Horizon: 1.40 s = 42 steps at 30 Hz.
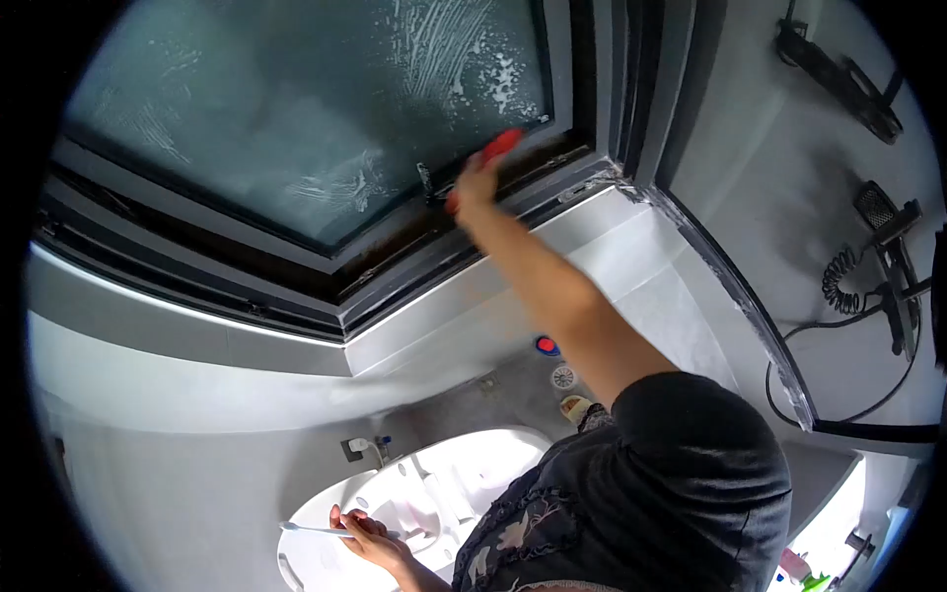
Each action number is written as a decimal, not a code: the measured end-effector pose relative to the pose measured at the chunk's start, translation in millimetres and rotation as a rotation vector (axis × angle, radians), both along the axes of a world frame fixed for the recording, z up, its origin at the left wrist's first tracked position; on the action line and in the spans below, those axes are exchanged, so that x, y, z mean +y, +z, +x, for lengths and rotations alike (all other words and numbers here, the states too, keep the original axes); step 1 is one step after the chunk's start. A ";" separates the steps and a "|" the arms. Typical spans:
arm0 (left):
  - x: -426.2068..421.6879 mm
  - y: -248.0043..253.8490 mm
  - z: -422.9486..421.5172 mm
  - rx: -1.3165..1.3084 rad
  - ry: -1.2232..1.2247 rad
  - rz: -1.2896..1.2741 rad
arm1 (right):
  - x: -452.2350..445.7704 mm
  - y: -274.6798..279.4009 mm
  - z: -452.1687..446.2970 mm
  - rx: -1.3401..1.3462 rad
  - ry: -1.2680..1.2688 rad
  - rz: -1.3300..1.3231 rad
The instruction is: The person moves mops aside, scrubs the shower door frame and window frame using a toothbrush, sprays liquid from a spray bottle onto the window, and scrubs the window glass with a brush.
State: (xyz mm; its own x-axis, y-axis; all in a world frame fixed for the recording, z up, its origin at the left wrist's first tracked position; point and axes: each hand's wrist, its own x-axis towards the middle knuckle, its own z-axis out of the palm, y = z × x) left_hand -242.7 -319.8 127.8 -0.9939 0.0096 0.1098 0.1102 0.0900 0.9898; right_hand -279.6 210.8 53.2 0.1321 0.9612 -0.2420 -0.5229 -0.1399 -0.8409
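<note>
My right hand is raised to the lower edge of the window, closed around a long red brush. The brush lies along the dark window frame, and its bristles are hidden or blurred. White foam streaks mark the frosted window pane. Down at the lower left, my left hand grips a thin white toothbrush held roughly level, its head pointing left. It is above a white bathtub, apart from the window.
A black handheld shower with a coiled hose hangs on the right wall. A dark-edged partition runs down from the window corner. Below are a floor drain, a red and blue round object and a wall socket.
</note>
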 end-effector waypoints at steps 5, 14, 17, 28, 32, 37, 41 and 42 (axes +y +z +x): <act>-0.9 -4.6 0.5 0.007 0.019 0.025 | -48.7 37.7 -12.5 -0.195 0.204 0.026; -3.7 0.7 -1.8 -0.003 0.041 -0.044 | 19.2 54.9 29.8 -0.111 0.030 0.062; 1.2 -1.4 1.1 -0.049 0.006 -0.002 | -76.5 47.4 -28.4 -0.354 0.105 0.372; -9.0 -10.3 -7.0 -0.035 0.045 -0.020 | 6.0 28.5 59.3 -0.595 -0.087 0.360; 12.7 -13.4 -16.8 -0.009 -0.021 -0.004 | -57.1 -10.6 33.1 -0.810 0.378 0.523; 27.2 -10.7 -20.3 -0.042 -0.068 0.076 | 11.3 29.9 81.4 -0.802 -0.056 0.695; 39.8 -7.0 -12.0 -0.128 -0.074 0.081 | 11.6 9.2 70.8 -1.288 0.168 0.949; 39.3 -9.9 -14.7 -0.129 -0.070 0.091 | 7.6 3.4 75.7 -1.572 0.399 1.103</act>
